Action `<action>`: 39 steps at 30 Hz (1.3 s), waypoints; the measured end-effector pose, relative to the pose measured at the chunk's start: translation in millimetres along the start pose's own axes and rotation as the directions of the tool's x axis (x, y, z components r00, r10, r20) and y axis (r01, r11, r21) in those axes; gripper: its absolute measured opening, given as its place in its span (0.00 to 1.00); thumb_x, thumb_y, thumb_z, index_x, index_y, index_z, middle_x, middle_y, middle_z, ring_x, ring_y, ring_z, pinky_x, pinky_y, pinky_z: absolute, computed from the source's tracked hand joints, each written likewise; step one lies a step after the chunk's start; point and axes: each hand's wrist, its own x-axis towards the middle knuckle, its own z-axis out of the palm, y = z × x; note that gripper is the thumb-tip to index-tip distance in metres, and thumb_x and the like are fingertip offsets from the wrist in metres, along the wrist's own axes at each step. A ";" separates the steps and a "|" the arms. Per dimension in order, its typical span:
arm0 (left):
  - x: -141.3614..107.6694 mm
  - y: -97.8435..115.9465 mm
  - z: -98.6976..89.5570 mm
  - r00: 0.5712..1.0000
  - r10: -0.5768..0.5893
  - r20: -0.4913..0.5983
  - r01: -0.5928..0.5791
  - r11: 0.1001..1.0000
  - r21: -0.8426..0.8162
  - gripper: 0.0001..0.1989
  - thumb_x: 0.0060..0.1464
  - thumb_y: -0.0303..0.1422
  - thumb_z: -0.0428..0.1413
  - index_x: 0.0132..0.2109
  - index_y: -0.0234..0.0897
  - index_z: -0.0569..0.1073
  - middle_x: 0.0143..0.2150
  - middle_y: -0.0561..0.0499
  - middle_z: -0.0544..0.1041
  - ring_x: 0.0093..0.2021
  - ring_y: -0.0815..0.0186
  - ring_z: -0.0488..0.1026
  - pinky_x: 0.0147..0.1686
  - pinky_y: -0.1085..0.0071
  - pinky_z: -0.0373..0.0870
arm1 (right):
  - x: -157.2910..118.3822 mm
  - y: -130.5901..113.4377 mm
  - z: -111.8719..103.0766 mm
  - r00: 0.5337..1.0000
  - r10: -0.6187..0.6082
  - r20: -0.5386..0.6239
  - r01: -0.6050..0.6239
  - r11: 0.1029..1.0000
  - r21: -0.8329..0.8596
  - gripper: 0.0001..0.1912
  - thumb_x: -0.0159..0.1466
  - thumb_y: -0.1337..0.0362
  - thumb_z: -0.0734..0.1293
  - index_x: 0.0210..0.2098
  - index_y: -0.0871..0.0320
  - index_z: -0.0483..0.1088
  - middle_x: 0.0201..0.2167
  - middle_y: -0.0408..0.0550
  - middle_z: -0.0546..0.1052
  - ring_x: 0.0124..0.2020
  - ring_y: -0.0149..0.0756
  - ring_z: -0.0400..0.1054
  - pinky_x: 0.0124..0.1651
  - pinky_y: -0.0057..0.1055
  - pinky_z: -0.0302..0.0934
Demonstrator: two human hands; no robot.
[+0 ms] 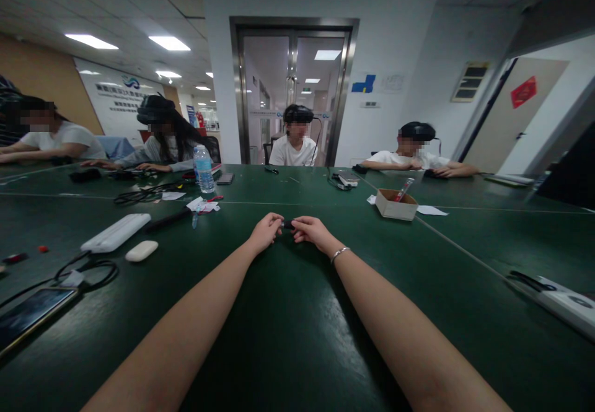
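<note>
A small dark object (287, 224) with a lighter left end is held between my hands, just above or on the green table (279, 313); which of the two I cannot tell. My left hand (266, 231) pinches its lighter left end with closed fingers. At its dark right end, my right hand (316, 233) grips it between thumb and fingers. The object is too small to name. A silver bracelet (340, 253) circles my right wrist.
On the left lie a phone (37, 313), a white earphone case (142, 251), a white box-like device (116, 232) and black cables. A water bottle (204, 169) stands behind them. At right are a cardboard box (396, 205) and a white device (569, 306). Several people sit across the table.
</note>
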 end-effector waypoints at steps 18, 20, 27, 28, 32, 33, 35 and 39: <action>-3.8 7.6 -0.2 0.999 -0.032 0.017 0.033 0.999 -0.018 0.12 0.54 0.34 0.46 0.43 0.35 0.66 0.26 0.53 0.68 0.20 0.74 0.63 0.15 0.82 0.56 | 0.1 0.1 -0.3 1.000 -0.007 0.016 0.007 0.999 0.031 0.04 0.63 0.71 0.63 0.32 0.66 0.67 0.20 0.47 0.72 0.17 0.27 0.67 0.22 0.22 0.68; -3.9 7.3 -0.5 0.999 -0.026 0.023 0.027 0.999 -0.019 0.12 0.55 0.35 0.44 0.43 0.35 0.66 0.25 0.53 0.67 0.20 0.74 0.62 0.15 0.81 0.56 | 0.3 0.4 -0.7 1.000 -0.008 0.022 0.007 0.999 0.033 0.04 0.63 0.71 0.63 0.32 0.66 0.67 0.21 0.47 0.72 0.17 0.27 0.67 0.22 0.22 0.68; -3.3 6.7 0.6 0.999 -0.037 0.015 0.037 0.999 -0.031 0.12 0.54 0.35 0.47 0.43 0.35 0.66 0.26 0.53 0.68 0.20 0.74 0.62 0.15 0.82 0.56 | 3.1 3.3 -2.4 1.000 -0.014 0.027 0.013 0.999 0.040 0.04 0.62 0.70 0.65 0.32 0.66 0.68 0.20 0.47 0.72 0.18 0.27 0.67 0.22 0.22 0.68; -3.2 6.7 0.8 0.999 -0.034 0.033 0.035 0.999 -0.035 0.13 0.55 0.35 0.45 0.43 0.34 0.66 0.23 0.53 0.67 0.19 0.74 0.61 0.15 0.81 0.56 | 3.4 3.6 -2.6 0.999 -0.014 0.028 0.013 0.999 0.040 0.04 0.62 0.70 0.65 0.32 0.66 0.68 0.20 0.47 0.72 0.18 0.27 0.67 0.22 0.23 0.68; -3.6 8.1 0.8 0.999 -0.034 0.036 0.035 0.999 -0.031 0.12 0.54 0.33 0.45 0.44 0.34 0.66 0.22 0.54 0.66 0.18 0.74 0.61 0.15 0.81 0.56 | 3.6 3.9 -3.5 1.000 -0.013 0.028 0.012 0.999 0.039 0.03 0.62 0.71 0.65 0.32 0.66 0.68 0.21 0.47 0.72 0.18 0.27 0.67 0.23 0.23 0.68; -4.0 9.1 0.5 0.999 -0.043 0.028 0.044 0.999 -0.032 0.12 0.53 0.32 0.46 0.44 0.34 0.66 0.24 0.54 0.67 0.20 0.74 0.62 0.15 0.82 0.56 | 3.4 3.7 -3.6 0.999 -0.014 0.029 0.013 0.999 0.039 0.03 0.62 0.71 0.65 0.32 0.66 0.68 0.21 0.47 0.72 0.18 0.27 0.68 0.23 0.23 0.69; -5.0 11.2 0.0 0.998 -0.056 0.026 0.057 0.997 -0.043 0.12 0.53 0.32 0.47 0.44 0.35 0.66 0.26 0.53 0.68 0.21 0.74 0.63 0.15 0.82 0.56 | 3.1 3.3 -3.6 0.999 -0.016 0.031 0.014 0.999 0.040 0.03 0.62 0.71 0.65 0.33 0.66 0.67 0.21 0.47 0.72 0.18 0.27 0.68 0.23 0.23 0.69; -6.0 12.0 -0.2 0.999 -0.029 0.025 0.030 0.999 -0.043 0.13 0.55 0.36 0.44 0.44 0.35 0.66 0.24 0.54 0.65 0.20 0.74 0.62 0.15 0.81 0.56 | 1.9 1.7 -2.5 1.000 -0.005 0.031 0.003 0.999 0.039 0.03 0.63 0.71 0.64 0.32 0.66 0.67 0.20 0.47 0.72 0.18 0.27 0.67 0.22 0.23 0.68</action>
